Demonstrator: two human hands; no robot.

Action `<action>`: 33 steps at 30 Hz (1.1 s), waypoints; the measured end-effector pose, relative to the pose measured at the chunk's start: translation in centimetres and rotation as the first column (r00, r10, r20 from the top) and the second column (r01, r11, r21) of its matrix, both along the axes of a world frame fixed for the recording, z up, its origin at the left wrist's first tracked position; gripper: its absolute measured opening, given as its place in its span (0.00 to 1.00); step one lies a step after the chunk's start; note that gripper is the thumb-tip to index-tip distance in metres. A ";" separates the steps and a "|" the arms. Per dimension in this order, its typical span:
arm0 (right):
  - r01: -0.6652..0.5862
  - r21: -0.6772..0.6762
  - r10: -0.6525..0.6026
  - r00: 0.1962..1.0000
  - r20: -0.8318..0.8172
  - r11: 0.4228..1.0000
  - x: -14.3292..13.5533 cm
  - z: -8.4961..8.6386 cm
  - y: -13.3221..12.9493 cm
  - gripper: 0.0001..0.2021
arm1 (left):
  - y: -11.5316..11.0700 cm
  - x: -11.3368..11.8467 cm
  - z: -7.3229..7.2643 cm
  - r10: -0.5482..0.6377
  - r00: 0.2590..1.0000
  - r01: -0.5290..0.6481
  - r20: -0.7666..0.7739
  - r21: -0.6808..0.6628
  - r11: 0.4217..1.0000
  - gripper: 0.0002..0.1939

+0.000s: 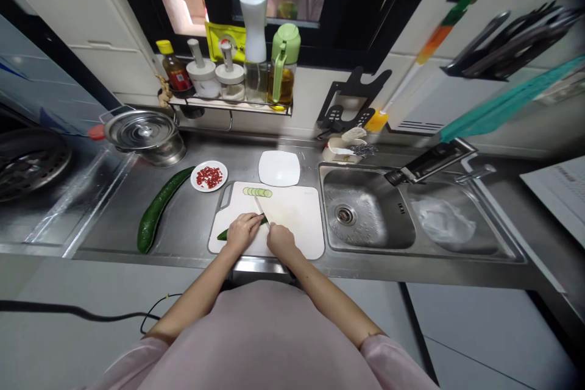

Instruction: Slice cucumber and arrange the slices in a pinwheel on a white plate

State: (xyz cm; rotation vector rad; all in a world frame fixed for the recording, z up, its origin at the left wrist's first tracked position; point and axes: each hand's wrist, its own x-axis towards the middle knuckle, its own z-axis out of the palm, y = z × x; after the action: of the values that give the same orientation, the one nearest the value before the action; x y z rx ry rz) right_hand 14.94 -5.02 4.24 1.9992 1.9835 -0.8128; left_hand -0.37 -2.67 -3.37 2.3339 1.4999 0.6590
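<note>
On the white cutting board (301, 225) lies a piece of cucumber (222, 235), mostly covered by my left hand (244, 230), whose fingers are closed over it. My right hand (280, 240) is wrapped round the handle of a kitchen knife (262, 208); the handle itself is hidden. The blade points away from me and sits at the cucumber's right end, beside my left fingertips. Farther up the board rests an overlapping row of round cucumber slices (257, 192).
A whole cucumber (158, 213) lies left of the board, near a small plate of chopped red pieces (209, 177). Behind the board stands a white square plate (279, 169). To the right is the sink (370, 237); a lidded steel pot (150, 134) stands at back left.
</note>
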 end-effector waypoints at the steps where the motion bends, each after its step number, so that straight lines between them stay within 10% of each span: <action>1: -0.003 0.011 0.003 1.000 -0.003 1.000 0.0 -0.1 0.0 0.16 | 0.0 0.0 -0.1 0.001 1.000 -0.001 -0.001 -0.001 1.000 0.14; 33: 0.012 0.105 -0.010 1.000 -0.023 0.994 0.5 -1.0 0.1 0.15 | -0.5 0.5 1.4 0.012 0.998 -0.011 -0.066 0.012 1.000 0.14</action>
State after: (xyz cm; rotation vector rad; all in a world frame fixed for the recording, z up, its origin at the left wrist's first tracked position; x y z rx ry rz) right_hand 15.48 -4.91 3.24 2.0687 2.0706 -0.7513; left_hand 0.12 -3.21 -1.97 2.3797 1.5425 0.6005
